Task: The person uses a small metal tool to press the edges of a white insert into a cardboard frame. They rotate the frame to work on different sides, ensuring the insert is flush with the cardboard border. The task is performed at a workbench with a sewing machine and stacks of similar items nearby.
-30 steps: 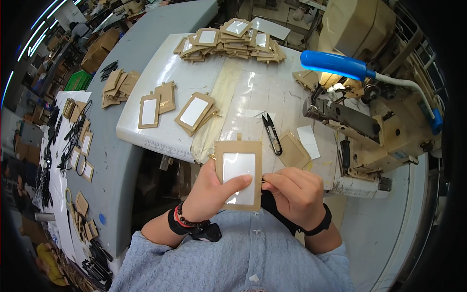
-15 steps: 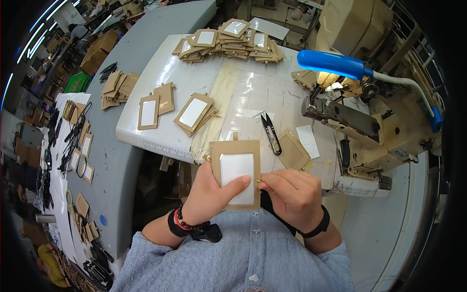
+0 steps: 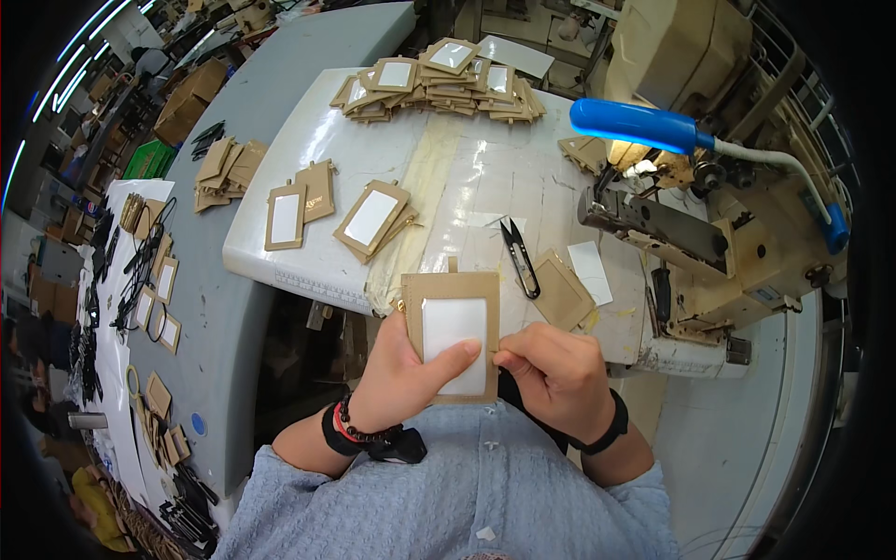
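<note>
The left hand (image 3: 399,359) pinches a tan card holder (image 3: 453,327) in front of the shirt (image 3: 439,495), thumb lying on its face. The right hand (image 3: 560,378) has fingertips pressed together at its right edge; what they pinch, I cannot tell. Beyond, black thread snips (image 3: 518,258) lie on the worktop (image 3: 467,201).

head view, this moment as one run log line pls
left hand: holds tan card holder, thumb on front | right hand: pinched at holder's right edge | black snips: on white table, untouched

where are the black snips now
In the head view, right of centre: the black snips lie on the tabletop, by a tan panel's left edge.
</note>
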Action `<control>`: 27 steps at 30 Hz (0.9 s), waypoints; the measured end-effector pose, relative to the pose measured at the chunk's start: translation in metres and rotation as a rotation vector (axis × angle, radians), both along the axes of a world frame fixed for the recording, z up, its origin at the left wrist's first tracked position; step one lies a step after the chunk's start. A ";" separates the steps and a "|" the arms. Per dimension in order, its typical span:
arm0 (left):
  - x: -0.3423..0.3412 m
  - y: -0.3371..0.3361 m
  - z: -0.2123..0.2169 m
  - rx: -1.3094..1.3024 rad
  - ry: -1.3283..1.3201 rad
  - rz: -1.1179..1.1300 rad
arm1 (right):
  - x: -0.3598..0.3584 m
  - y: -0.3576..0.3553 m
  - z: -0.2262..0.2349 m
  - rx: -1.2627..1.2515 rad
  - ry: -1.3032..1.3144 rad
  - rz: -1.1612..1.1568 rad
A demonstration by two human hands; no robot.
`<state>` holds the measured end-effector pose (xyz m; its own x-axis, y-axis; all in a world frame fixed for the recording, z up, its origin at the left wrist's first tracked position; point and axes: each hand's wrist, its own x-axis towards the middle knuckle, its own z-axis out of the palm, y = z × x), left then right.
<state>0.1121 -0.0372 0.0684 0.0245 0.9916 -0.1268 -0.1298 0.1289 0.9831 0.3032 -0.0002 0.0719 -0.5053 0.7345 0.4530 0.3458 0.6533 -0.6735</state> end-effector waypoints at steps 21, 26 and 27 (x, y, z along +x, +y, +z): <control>-0.003 -0.001 0.000 -0.015 0.020 -0.057 | 0.003 0.009 -0.004 0.203 -0.092 0.132; -0.004 -0.001 -0.001 -0.096 -0.089 -0.095 | 0.004 0.010 -0.006 0.240 -0.038 0.144; -0.004 -0.001 -0.001 -0.127 -0.108 -0.108 | 0.005 0.011 -0.006 0.254 -0.042 0.147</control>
